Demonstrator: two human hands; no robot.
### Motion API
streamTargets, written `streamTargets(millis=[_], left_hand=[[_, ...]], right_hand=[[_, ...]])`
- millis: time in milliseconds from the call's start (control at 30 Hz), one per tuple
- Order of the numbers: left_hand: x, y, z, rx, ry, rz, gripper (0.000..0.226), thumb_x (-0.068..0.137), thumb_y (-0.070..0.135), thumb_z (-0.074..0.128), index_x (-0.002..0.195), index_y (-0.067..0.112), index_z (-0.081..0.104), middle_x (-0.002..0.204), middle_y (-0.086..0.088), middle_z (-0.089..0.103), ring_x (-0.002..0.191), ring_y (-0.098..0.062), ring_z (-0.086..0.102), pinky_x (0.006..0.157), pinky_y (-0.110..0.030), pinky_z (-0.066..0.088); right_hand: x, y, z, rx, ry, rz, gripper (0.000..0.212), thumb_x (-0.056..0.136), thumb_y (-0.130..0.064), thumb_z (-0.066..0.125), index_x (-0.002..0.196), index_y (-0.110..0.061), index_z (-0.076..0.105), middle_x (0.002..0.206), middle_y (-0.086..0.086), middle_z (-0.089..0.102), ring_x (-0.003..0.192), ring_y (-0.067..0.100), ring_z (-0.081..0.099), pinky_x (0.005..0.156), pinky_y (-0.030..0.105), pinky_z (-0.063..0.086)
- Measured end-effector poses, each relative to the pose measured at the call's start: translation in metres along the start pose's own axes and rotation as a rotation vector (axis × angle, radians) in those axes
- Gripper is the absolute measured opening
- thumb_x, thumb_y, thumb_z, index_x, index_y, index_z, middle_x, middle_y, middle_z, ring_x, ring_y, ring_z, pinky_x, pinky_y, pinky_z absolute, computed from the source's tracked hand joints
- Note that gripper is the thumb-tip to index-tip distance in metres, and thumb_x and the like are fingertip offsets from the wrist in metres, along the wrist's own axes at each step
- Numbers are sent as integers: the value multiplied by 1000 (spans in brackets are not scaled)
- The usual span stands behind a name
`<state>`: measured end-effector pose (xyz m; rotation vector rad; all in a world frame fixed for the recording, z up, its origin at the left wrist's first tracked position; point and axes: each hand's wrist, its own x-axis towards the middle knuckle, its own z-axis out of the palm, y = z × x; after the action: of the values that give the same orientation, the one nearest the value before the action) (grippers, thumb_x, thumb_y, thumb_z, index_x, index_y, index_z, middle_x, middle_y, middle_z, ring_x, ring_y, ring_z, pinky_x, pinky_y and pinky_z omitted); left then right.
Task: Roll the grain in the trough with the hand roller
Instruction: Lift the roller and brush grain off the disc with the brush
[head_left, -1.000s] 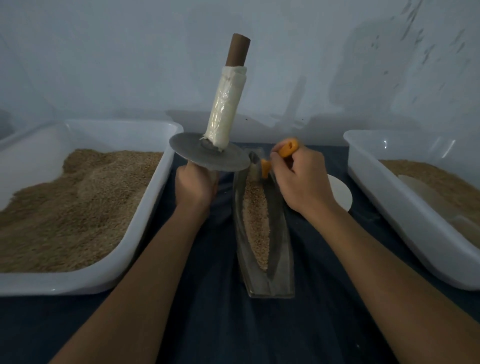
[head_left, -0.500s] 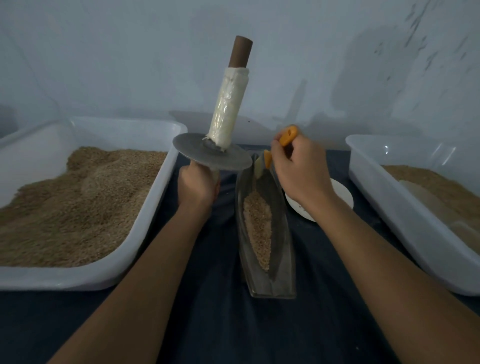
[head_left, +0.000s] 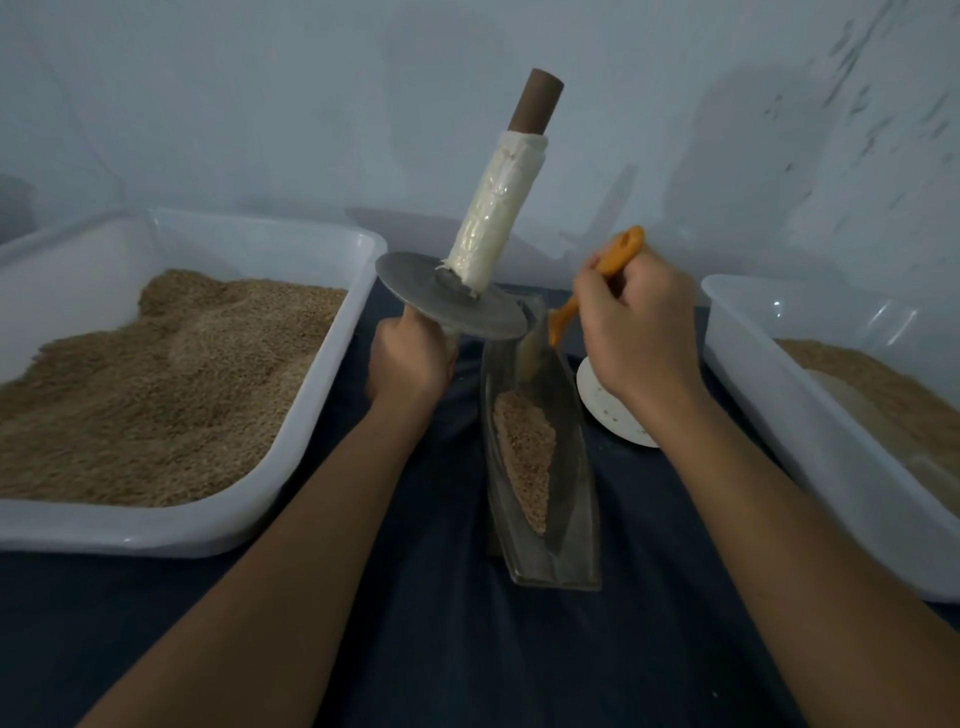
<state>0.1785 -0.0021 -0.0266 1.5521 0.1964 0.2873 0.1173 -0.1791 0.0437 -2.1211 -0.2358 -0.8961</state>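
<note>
The one trough (head_left: 543, 467) lies between the two hands, its long axis running away from the person, with its single strip of grain (head_left: 524, 457) just below and inside the right hand (head_left: 631, 332). The left hand (head_left: 410, 358), slightly farther off, grips the lower handle of the one hand roller (head_left: 457, 301), disc held above the trough's far end. The right hand clamps an orange scoop (head_left: 613, 265); two white tubs (head_left: 332, 374) of grain flank the hands and one small white dish (head_left: 605, 410) sits under the right wrist.

**Bins, disc and cloth around the work**

A white tub (head_left: 317, 364) heaped with brown grain fills nine o'clock. A second white tub (head_left: 810, 415), also holding grain, sits at three o'clock. A small white disc (head_left: 608, 410) lies just right of centre. Dark cloth (head_left: 441, 623) covers the surface toward six o'clock.
</note>
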Motion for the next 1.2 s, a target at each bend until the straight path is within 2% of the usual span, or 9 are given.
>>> streamTargets(millis=[67, 167, 233, 300, 433, 567, 800, 900, 1200], left_hand=[[2, -5, 0, 33, -20, 53, 65, 77, 38, 39, 102, -17, 61, 86, -30, 59, 81, -37, 51, 75, -54, 50], [4, -6, -1, 208, 2, -18, 33, 100, 29, 53, 86, 4, 69, 56, 0, 64, 62, -26, 61, 51, -35, 45], [2, -2, -2, 183, 2, -36, 36, 98, 31, 52, 95, 0, 70, 62, -6, 67, 61, -30, 62, 56, -49, 49], [-1, -1, 0, 163, -16, 47, 63, 83, 39, 41, 109, -14, 60, 95, -37, 65, 83, -49, 64, 78, -68, 53], [-1, -2, -1, 334, -43, 103, 33, 87, 31, 53, 94, 1, 65, 88, -27, 68, 79, -46, 69, 69, -56, 60], [3, -4, -1, 157, 10, -24, 21, 84, 28, 55, 69, 16, 61, 61, -7, 63, 61, -30, 58, 61, -44, 45], [8, -7, 0, 102, 36, -78, 27, 104, 30, 53, 87, 17, 68, 62, 3, 62, 57, -17, 58, 56, -34, 44], [10, -10, 2, 133, 17, -63, 26, 105, 29, 53, 86, 17, 66, 65, 1, 62, 57, -18, 58, 57, -35, 44], [6, -8, 2, 133, 26, -55, 28, 101, 29, 54, 78, 18, 66, 61, 0, 63, 61, -24, 58, 62, -42, 44]], right_hand=[[0, 3, 8, -46, -50, -2, 22, 102, -16, 53, 82, -6, 58, 63, 8, 56, 55, 16, 53, 53, 29, 44], [-7, 8, 14, -39, -111, 60, 32, 103, -17, 53, 76, 0, 58, 63, 15, 58, 59, 24, 58, 59, 42, 49], [-15, 9, 10, 16, -117, 89, 39, 98, -17, 53, 68, 7, 54, 58, 20, 54, 57, 34, 55, 53, 48, 45], [-22, 7, 3, 62, -121, 104, 39, 91, -20, 52, 65, 10, 52, 56, 21, 50, 58, 41, 52, 51, 51, 40], [-25, -5, -18, 113, -93, 89, 38, 90, -17, 54, 69, 15, 52, 58, 29, 45, 59, 48, 46, 48, 52, 39], [-21, -21, -42, 166, -32, 33, 35, 87, -14, 55, 73, 18, 51, 62, 33, 45, 61, 49, 46, 49, 50, 39], [-37, -42, -53, 237, -98, 99, 32, 81, -19, 55, 67, 10, 55, 52, 16, 41, 50, 24, 42, 46, 29, 36], [-45, -39, -41, 238, -155, 156, 33, 83, -20, 55, 67, 8, 53, 48, 8, 37, 49, 25, 39, 46, 37, 32], [-41, -31, -30, 143, -66, 63, 31, 94, -14, 54, 75, 11, 55, 57, 19, 48, 58, 38, 50, 51, 48, 39]])
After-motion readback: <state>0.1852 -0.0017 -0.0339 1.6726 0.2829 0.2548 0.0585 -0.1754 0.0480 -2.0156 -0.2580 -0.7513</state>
